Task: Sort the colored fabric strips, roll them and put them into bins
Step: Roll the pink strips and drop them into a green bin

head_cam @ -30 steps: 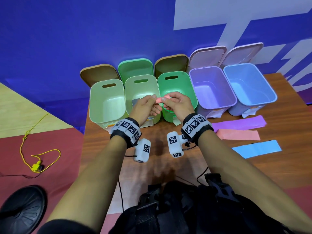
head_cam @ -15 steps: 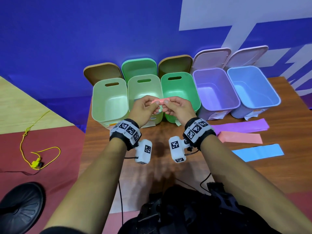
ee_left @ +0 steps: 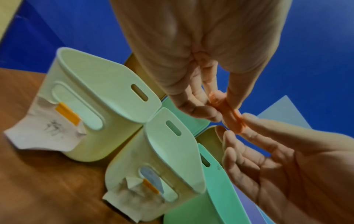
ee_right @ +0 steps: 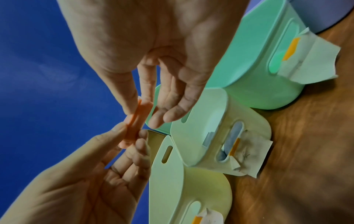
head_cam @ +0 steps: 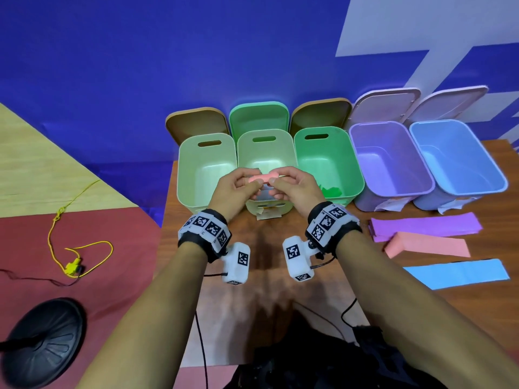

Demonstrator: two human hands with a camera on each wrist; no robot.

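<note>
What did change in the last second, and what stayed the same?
Little changed. Both hands, left and right, still pinch the pink roll, working it between the fingertips above the bins. The three flat strips on the table stayed put.

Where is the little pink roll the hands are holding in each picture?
Head: the pink roll is center, pinched between both hands, in front of the middle pale green bin.
Left wrist: the roll is right of center, between fingertips.
Right wrist: the roll is left of center, between fingertips.
Shared landmark: the middle pale green bin.
</note>
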